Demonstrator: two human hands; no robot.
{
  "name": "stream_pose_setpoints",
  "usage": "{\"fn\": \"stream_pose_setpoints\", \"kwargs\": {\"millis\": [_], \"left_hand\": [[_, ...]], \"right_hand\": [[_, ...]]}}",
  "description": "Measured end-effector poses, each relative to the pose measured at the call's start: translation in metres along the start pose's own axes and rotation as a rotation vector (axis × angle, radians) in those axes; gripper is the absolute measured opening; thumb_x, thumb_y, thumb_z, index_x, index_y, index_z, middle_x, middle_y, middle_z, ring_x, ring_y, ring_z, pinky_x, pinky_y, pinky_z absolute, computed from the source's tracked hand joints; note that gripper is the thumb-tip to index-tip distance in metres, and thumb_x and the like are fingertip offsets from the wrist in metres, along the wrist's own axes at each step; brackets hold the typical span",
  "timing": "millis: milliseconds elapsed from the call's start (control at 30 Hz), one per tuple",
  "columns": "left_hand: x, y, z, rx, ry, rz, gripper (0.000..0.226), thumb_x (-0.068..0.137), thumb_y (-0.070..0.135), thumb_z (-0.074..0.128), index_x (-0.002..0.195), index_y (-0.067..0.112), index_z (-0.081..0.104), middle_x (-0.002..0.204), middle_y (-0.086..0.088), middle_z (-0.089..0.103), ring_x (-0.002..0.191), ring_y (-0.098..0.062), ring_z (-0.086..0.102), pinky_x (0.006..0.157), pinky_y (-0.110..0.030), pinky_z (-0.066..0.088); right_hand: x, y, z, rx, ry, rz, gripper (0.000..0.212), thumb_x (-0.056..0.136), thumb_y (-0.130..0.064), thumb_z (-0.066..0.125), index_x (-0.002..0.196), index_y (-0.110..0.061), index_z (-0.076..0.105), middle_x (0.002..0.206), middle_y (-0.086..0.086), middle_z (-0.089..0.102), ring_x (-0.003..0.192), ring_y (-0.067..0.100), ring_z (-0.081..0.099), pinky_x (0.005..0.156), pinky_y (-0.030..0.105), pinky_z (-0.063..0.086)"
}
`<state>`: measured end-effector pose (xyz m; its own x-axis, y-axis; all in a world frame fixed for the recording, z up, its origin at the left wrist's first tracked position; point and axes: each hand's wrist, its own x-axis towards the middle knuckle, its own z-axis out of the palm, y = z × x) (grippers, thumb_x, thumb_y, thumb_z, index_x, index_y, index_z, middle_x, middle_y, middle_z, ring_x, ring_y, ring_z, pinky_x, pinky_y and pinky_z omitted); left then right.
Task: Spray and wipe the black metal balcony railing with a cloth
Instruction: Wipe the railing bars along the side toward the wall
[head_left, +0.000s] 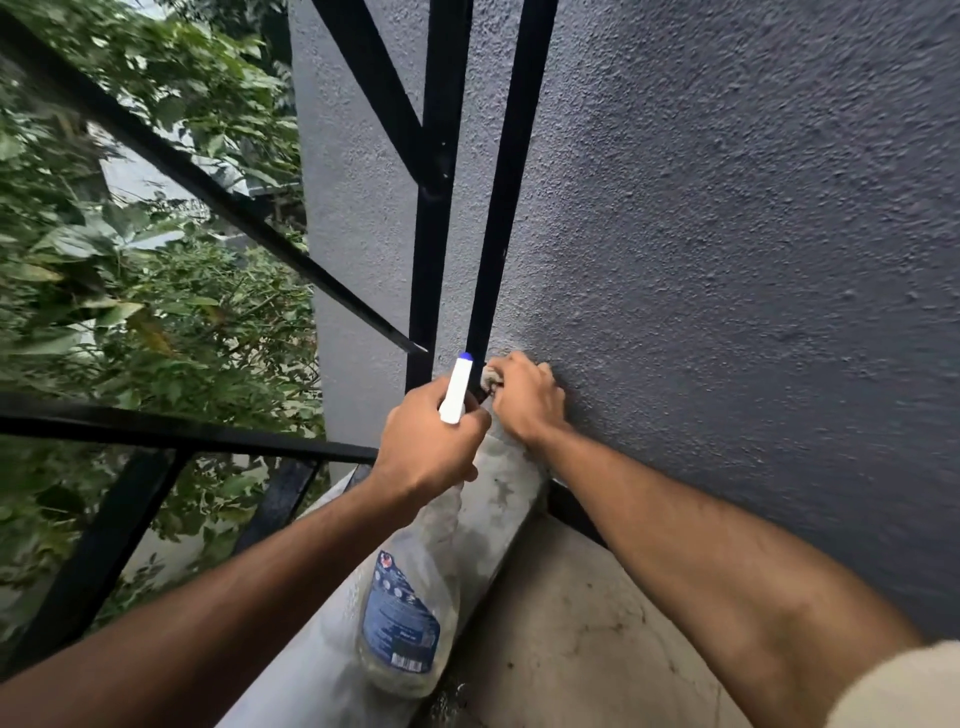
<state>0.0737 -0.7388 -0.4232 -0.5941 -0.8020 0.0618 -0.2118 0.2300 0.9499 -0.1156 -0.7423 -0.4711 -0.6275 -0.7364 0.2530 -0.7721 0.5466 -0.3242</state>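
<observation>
Cloth (491, 378): soft, likely damp, bunched in right hand (527, 402) round rigid railing bar (501, 208); spray bottle (410, 597) gripped at neck by left hand (428, 441).

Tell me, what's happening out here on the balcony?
A person is cleaning the black metal railing. Their left hand grips a spray bottle by the neck, its white nozzle aimed at the foot of an upright bar. Their right hand holds a crumpled cloth against that same bar, low down, right beside the grey wall and just above the concrete ledge.
</observation>
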Motion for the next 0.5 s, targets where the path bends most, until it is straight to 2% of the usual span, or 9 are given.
{"fn": "stream_pose_setpoints", "kwargs": {"millis": [100,167,367,500], "left_hand": [[-0.002,-0.004,0.000,0.015,0.000,0.001,0.011,0.090,0.009,0.060,0.079,0.011,0.060,0.060,-0.006,0.060,0.046,-0.019,0.062,0.042,-0.021,0.044],[-0.004,-0.008,0.000,0.042,0.010,-0.009,0.012,0.090,0.010,0.060,0.078,0.012,0.061,0.061,-0.005,0.061,0.046,-0.018,0.063,0.042,-0.020,0.044],[-0.003,-0.013,0.005,0.051,0.031,-0.021,0.006,0.089,0.012,0.060,0.086,0.007,0.063,0.062,-0.007,0.063,0.043,-0.017,0.064,0.043,-0.021,0.046],[-0.008,-0.016,0.005,0.048,0.022,0.016,0.008,0.090,0.011,0.062,0.082,0.009,0.062,0.061,-0.004,0.063,0.049,-0.021,0.068,0.048,-0.029,0.055]], "right_hand": [[-0.012,0.000,0.003,0.037,-0.024,-0.049,0.032,0.098,-0.019,0.059,0.127,-0.031,0.063,0.130,-0.007,0.058,0.114,0.026,0.055,0.090,0.039,0.048],[-0.016,0.004,0.002,0.049,-0.055,-0.090,0.035,0.097,-0.026,0.063,0.131,-0.033,0.062,0.131,-0.009,0.059,0.115,0.024,0.056,0.091,0.038,0.047],[0.000,0.000,0.010,0.079,0.039,0.073,0.040,0.097,-0.014,0.059,0.130,-0.035,0.062,0.131,-0.006,0.055,0.114,0.027,0.050,0.088,0.039,0.044],[0.003,0.006,0.015,0.133,0.018,0.086,0.041,0.098,-0.019,0.061,0.135,-0.037,0.060,0.139,-0.010,0.053,0.118,0.026,0.053,0.097,0.041,0.048]]}}
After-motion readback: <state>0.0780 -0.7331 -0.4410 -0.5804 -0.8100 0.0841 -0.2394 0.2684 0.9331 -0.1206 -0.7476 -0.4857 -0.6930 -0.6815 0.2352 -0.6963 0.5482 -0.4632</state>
